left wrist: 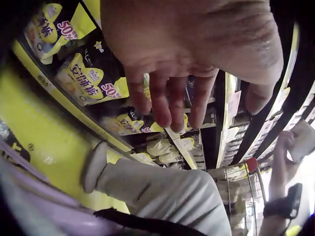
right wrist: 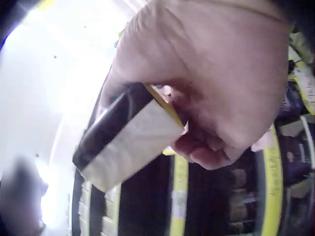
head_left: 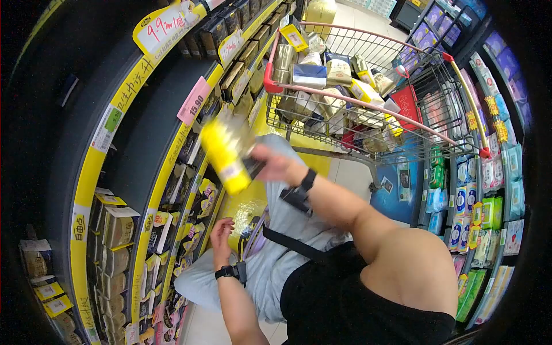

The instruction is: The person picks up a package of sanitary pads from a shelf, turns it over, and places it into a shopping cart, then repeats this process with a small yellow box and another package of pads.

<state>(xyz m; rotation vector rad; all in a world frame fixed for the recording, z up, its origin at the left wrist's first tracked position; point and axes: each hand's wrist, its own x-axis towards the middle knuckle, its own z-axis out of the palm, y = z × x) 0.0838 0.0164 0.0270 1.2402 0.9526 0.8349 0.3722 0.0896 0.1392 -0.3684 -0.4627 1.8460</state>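
Observation:
My right hand [head_left: 276, 164] grips a sanitary pad pack [head_left: 223, 156] by one end, in front of the shelves. A bright yellow face shows on it in the head view, blurred. In the right wrist view the pack [right wrist: 132, 140] has a dark side and a pale side, with fingers and thumb bent round it. My left hand [head_left: 221, 234] is low beside my knee and close to the lower shelves, holding nothing. Its fingers hang loosely with gaps between them in the left wrist view, and black-and-yellow packs [left wrist: 88, 81] lie behind them.
A wire shopping cart [head_left: 356, 98] loaded with gold, white and yellow packs stands beyond my knees. Shelves with yellow edges [head_left: 86, 190] run along the left, gold packs [head_left: 118, 230] on a lower one. More shelves with colourful packs [head_left: 491, 213] are at the right.

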